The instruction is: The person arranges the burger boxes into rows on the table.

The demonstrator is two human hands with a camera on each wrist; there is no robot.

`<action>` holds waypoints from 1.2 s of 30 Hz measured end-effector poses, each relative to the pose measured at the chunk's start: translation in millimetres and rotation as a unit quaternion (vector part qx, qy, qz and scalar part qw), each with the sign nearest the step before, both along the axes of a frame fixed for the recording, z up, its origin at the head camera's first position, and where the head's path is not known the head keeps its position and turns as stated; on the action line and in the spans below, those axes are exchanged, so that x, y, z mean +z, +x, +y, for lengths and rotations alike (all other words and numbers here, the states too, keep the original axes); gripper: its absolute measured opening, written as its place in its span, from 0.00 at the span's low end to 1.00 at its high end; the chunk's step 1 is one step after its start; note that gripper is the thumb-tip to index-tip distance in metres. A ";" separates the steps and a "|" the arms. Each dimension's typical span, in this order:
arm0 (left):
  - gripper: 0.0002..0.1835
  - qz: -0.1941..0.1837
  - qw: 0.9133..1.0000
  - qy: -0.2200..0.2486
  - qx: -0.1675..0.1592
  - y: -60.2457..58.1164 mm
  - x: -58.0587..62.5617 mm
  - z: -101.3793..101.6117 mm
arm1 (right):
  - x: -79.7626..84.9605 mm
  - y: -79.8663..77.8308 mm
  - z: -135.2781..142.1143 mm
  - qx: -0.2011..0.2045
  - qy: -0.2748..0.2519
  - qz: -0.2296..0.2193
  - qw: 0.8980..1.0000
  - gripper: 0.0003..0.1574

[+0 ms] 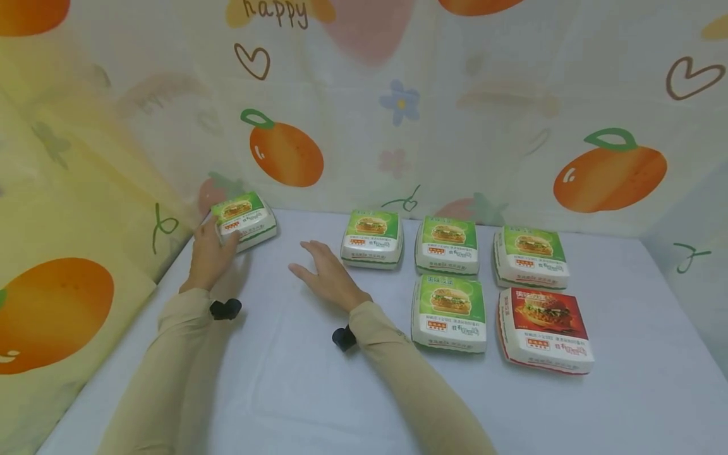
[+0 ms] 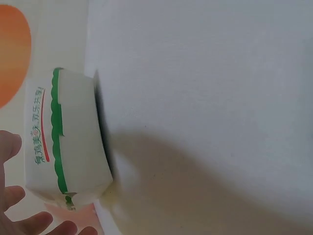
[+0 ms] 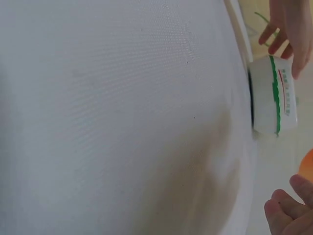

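Observation:
A green-and-white burger box (image 1: pixel 246 221) sits at the far left corner of the table, turned at a slight angle. Over its near left side reaches my left hand (image 1: pixel 212 256), the thumb close to the front face and the fingers beyond the left edge. The left wrist view shows the fingers (image 2: pixel 35 223) spread beside the box (image 2: pixel 73 137), not curled round it; whether any fingertip touches it is hard to tell. My right hand (image 1: pixel 328 275) hovers over the table with fingers extended, holding nothing, between that box and another green burger box (image 1: pixel 372 239).
Right of centre stand more green burger boxes (image 1: pixel 447 245), (image 1: pixel 531 256), with another green one (image 1: pixel 449 314) in front. A red burger box (image 1: pixel 546 330) sits at the near right. A fruit-patterned curtain (image 1: pixel 364 151) hangs behind the white table (image 1: pixel 307 392) and along its left side.

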State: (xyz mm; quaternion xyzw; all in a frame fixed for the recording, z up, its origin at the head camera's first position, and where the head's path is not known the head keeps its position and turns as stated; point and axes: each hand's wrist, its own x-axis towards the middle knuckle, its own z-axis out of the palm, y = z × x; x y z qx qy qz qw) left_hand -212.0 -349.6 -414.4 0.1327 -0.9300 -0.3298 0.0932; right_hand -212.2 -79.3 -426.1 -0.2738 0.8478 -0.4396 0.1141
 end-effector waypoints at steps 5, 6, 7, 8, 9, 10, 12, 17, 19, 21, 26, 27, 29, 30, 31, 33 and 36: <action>0.41 0.001 0.999 0.035 0.023 -7.7 -3.0 -6.1 | 3.1 -4.4 -5.2 0.008 -0.002 -0.007 1.000 0.40; 0.41 0.004 0.999 0.042 0.027 -9.4 -4.2 -7.5 | 4.2 -4.6 -6.1 0.010 -0.004 -0.009 1.000 0.40; 0.41 0.004 0.998 0.047 0.031 -10.9 -5.3 -8.8 | 5.3 -4.7 -7.1 0.012 -0.005 -0.010 1.000 0.40; 0.40 0.006 0.998 0.053 0.035 -12.5 -6.3 -10.1 | 6.7 -4.6 -8.1 0.014 -0.006 -0.011 1.000 0.39; 0.41 0.002 0.998 0.057 0.037 -13.7 -6.8 -11.3 | 7.8 -4.6 -9.0 0.015 -0.005 -0.012 1.000 0.39; 0.41 0.002 0.997 0.060 0.040 -14.5 -6.9 -12.0 | 8.7 -4.6 -9.8 0.016 -0.006 -0.011 1.000 0.39; 0.42 -0.007 0.997 0.066 0.046 -15.3 -5.9 -13.0 | 10.1 -4.8 -11.1 0.017 -0.006 -0.010 1.000 0.39; 0.43 -0.042 0.994 0.081 0.060 -13.6 -0.5 -15.0 | 12.3 -6.2 -14.1 0.021 -0.005 -0.011 1.000 0.39; 0.43 -0.049 0.993 0.088 0.060 -13.2 0.3 -15.9 | 13.6 -6.4 -15.3 0.022 -0.004 -0.013 1.000 0.40; 0.43 -0.057 0.993 0.090 0.052 -13.0 0.7 -16.2 | 14.4 -6.4 -16.7 0.023 -0.003 -0.017 1.000 0.40; 0.41 -0.065 0.993 0.089 0.030 -13.2 1.1 -14.9 | 13.4 -6.8 -17.7 0.022 0.001 -0.021 1.000 0.40; 0.40 -0.066 0.993 0.090 0.027 -13.2 1.1 -14.4 | 12.8 -7.0 -17.4 0.022 0.001 -0.021 1.000 0.40; 0.40 -0.066 0.994 0.089 0.025 -13.0 0.9 -13.4 | 11.6 -7.5 -16.5 0.020 0.003 -0.020 1.000 0.40; 0.39 -0.063 0.994 0.088 0.023 -12.9 0.6 -13.0 | 10.9 -7.7 -16.0 0.019 0.003 -0.019 1.000 0.40; 0.39 -0.061 0.994 0.089 0.020 -12.6 0.3 -12.6 | 10.4 -8.0 -15.3 0.018 0.004 -0.020 1.000 0.40; 0.38 -0.055 0.994 0.092 0.015 -12.3 -0.8 -12.2 | 9.7 -8.2 -13.9 0.017 0.002 -0.022 1.000 0.40; 0.38 -0.048 0.994 0.093 0.004 -11.7 -2.7 -12.6 | 9.0 -8.4 -12.1 0.018 0.002 -0.028 0.999 0.41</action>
